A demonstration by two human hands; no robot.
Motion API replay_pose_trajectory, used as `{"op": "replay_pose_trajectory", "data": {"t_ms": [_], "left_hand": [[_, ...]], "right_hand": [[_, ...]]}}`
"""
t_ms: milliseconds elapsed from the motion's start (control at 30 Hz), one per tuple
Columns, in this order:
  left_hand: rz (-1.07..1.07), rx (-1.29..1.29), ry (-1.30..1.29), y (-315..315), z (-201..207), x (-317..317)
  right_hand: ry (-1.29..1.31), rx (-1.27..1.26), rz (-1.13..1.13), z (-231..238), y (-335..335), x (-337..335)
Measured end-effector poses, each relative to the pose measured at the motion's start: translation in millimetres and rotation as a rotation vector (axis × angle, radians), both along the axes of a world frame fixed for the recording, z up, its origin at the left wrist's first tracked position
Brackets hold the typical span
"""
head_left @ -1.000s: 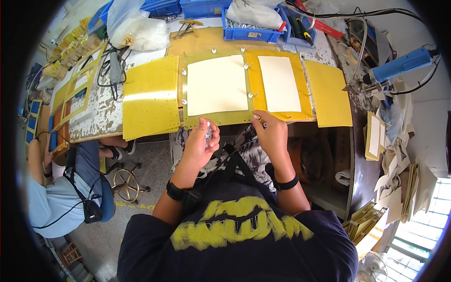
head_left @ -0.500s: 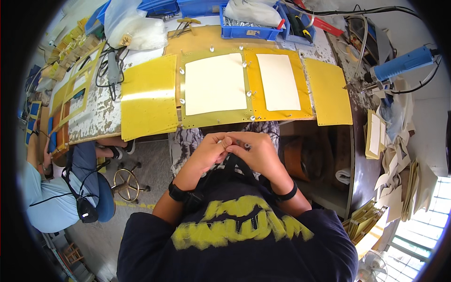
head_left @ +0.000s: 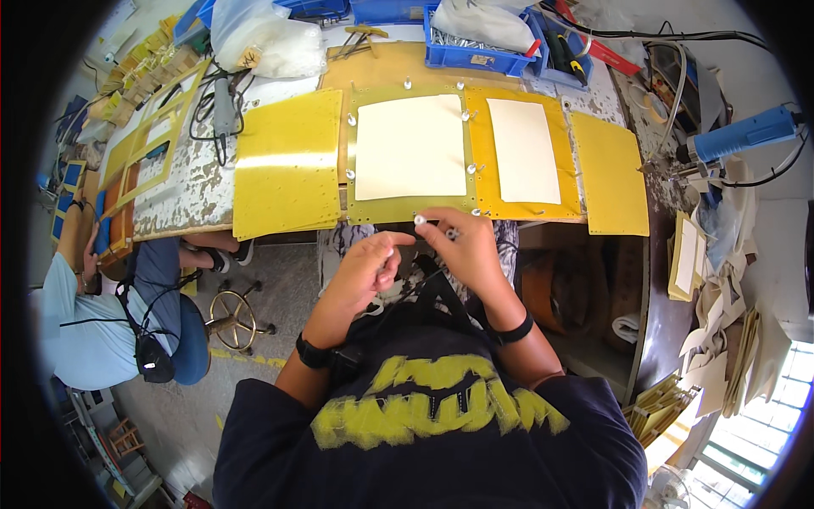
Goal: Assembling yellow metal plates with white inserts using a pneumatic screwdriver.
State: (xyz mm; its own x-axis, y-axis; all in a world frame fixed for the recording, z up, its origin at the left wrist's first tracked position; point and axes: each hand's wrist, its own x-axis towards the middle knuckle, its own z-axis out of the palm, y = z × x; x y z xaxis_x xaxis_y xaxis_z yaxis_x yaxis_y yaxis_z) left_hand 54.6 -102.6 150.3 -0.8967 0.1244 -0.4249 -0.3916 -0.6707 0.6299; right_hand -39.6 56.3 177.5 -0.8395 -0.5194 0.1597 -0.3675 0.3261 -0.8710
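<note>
My right hand [head_left: 466, 250] is by the bench's front edge, in front of the middle panel. Its thumb and finger pinch a small screw with a white round cap [head_left: 420, 220]; more small hardware [head_left: 452, 233] shows within its curled fingers. Just left of it and lower, my left hand [head_left: 370, 265] has its index finger stretched toward the right hand and its other fingers curled. A small pale spot shows at its thumb; I cannot tell what it is. The olive-yellow middle panel [head_left: 407, 210] bears a white sheet [head_left: 410, 148], with several white-capped screws [head_left: 471, 169] upright along its edges.
Yellow panels [head_left: 287, 170] flank the middle one; an orange-yellow one [head_left: 566, 187] holds a narrower white sheet. Behind are a blue bin of screws [head_left: 475, 56], a tool bin [head_left: 564, 64] and plastic bags [head_left: 263, 38]. A blue heat gun [head_left: 746, 136] is at right. A co-worker [head_left: 102, 331] sits at left.
My hands have come apart. The right has moved up toward the middle panel with the white-capped screw now showing; the left stays lower. The view has shifted slightly left.
</note>
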Motion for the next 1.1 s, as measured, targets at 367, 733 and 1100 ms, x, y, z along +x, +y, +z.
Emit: {"op": "replay_pose_trajectory", "data": {"t_ms": [367,733,1100], "left_hand": [[0.337,-0.222,0.076,-38.5,12.6,4.4],[0.329,-0.536,0.101,-41.8,-14.6,-5.3],[0.447,-0.604,0.174,-43.7,-14.3,-5.2]], "right_hand": [[-0.089,0.004,-0.144,-23.9,-20.0,-1.0],[0.017,-0.004,-0.163,-37.4,-21.1,3.6],[0.08,0.068,-0.157,-36.4,-19.0,3.3]]}}
